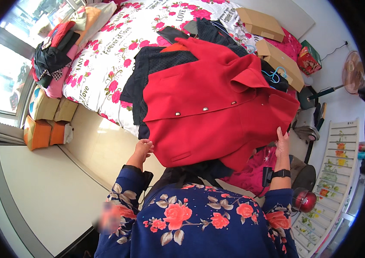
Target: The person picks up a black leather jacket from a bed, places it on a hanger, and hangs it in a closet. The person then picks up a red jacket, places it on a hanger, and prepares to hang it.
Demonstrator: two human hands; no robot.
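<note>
A red coat (198, 129) with a wide collar and several metal-toned buttons lies spread sideways before me, its collar to the right. Curled fingers of my left hand (143, 150) pinch its hem at the left edge. My right hand (282, 142) grips the coat near the shoulder, thumb on top and the other fingers mostly hidden under the cloth. Beneath the coat, a dark textured garment (160, 61) rests on the bed (118, 64), which has a white rose-print cover.
Cardboard boxes (260, 24) and blue hangers (277, 74) lie on the bed's right side. Folded clothes (53, 54) are piled by the window. Storage boxes (37, 133) stand below them. To the right are a fan (353, 72), a red-topped appliance (305, 200) and a slatted white panel (331, 174).
</note>
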